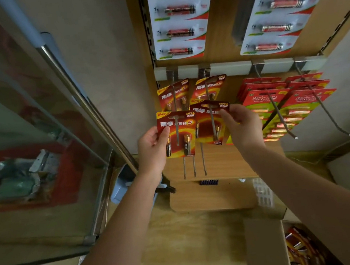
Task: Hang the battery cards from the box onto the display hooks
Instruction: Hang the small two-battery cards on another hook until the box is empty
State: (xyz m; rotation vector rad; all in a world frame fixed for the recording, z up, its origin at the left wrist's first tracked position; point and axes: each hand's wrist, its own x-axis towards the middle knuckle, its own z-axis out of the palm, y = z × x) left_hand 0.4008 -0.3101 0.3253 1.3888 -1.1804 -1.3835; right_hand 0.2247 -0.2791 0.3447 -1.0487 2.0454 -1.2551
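Note:
My left hand grips a red battery card by its left edge, and a display hook passes through the card's hang slot. My right hand pinches the top right corner of a second red battery card, which sits on the neighbouring hook. Two more cards of the same kind hang further back on these hooks. The cardboard box with more red cards inside stands at the lower right.
Red-and-green battery packs fill the hooks to the right. Long strips of single batteries hang above on the wooden panel. A glass display case with a metal frame stands at the left. A white plastic basket sits below.

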